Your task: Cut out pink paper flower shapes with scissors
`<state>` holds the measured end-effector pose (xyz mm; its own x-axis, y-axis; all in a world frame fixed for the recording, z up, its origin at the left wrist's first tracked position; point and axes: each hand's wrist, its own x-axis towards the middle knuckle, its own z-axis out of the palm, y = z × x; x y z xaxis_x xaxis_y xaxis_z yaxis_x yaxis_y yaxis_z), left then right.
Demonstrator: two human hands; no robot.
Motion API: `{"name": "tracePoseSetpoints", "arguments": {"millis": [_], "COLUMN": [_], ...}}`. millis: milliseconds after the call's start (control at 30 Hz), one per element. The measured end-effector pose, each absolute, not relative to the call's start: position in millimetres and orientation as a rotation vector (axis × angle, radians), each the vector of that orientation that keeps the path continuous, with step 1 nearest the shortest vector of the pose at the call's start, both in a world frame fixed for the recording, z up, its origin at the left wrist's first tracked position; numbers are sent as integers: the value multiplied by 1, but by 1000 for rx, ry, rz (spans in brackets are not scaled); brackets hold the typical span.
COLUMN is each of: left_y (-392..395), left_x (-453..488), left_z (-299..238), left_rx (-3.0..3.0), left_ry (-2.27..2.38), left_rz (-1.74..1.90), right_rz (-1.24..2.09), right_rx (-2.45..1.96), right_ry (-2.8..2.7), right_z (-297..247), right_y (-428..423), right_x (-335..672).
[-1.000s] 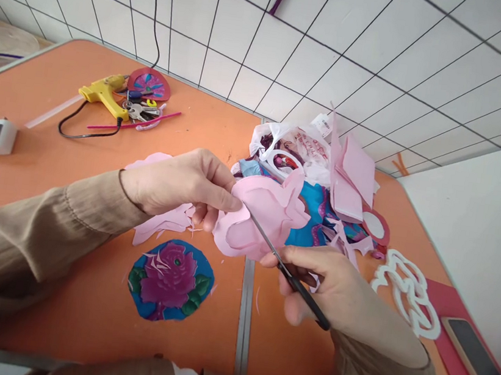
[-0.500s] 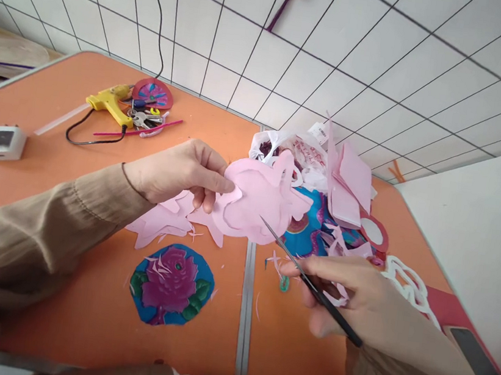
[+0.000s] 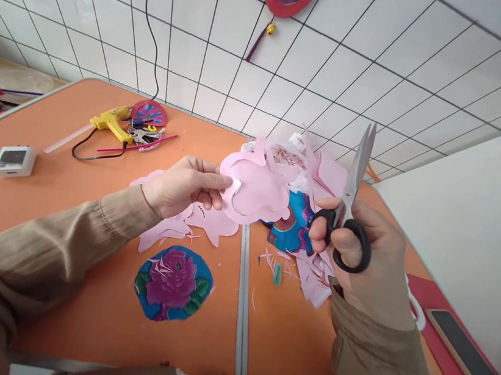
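Observation:
My left hand [image 3: 192,187] pinches a pink paper cut-out [image 3: 257,191] by its left edge and holds it above the table. The cut-out has a rounded, wavy outline with a strip sticking up at its top. In my right hand [image 3: 368,255] are black-handled scissors [image 3: 356,183], fingers through the loops, blades pointing up and nearly closed. The blades are apart from the pink piece. Below my left hand lie more pink cut-outs [image 3: 211,222]. A round blue fabric piece with a purple rose [image 3: 172,288] lies nearer to me, with thin pink slivers on it.
A yellow glue gun [image 3: 113,123], keys [image 3: 144,135] and a white charger [image 3: 14,161] sit on the left of the orange table. Pink scraps [image 3: 314,285], folded pink sheets [image 3: 330,173] and blue patterned fabric [image 3: 291,230] lie right of centre. A phone [image 3: 464,351] rests at the right edge.
My right hand has lifted the scissors away from the pink piece and turned the blades upward. More pink scraps now show on the table beside that hand. The view has tilted up slightly.

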<state>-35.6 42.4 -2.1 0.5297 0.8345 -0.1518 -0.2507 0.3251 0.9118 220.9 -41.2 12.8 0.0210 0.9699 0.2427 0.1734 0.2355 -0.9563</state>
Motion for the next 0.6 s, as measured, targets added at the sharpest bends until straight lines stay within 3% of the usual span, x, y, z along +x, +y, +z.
{"name": "tracePoseSetpoints", "arguments": {"millis": [200,400,600], "left_y": [40,35,36], "left_x": [-39,-37,-37], "left_z": [6,11,7], "left_rx": [1074,1145,1153], "left_ry": [715,719,712], "left_rz": [797,815,818], "right_rz": [858,663,799], "right_rx": [-1094,-1157,-1218], "right_ry": [-1671,-1498,-1684], "right_z": [16,21,20], "right_y": [-41,-34,-47], "right_x": [216,209,196]}}
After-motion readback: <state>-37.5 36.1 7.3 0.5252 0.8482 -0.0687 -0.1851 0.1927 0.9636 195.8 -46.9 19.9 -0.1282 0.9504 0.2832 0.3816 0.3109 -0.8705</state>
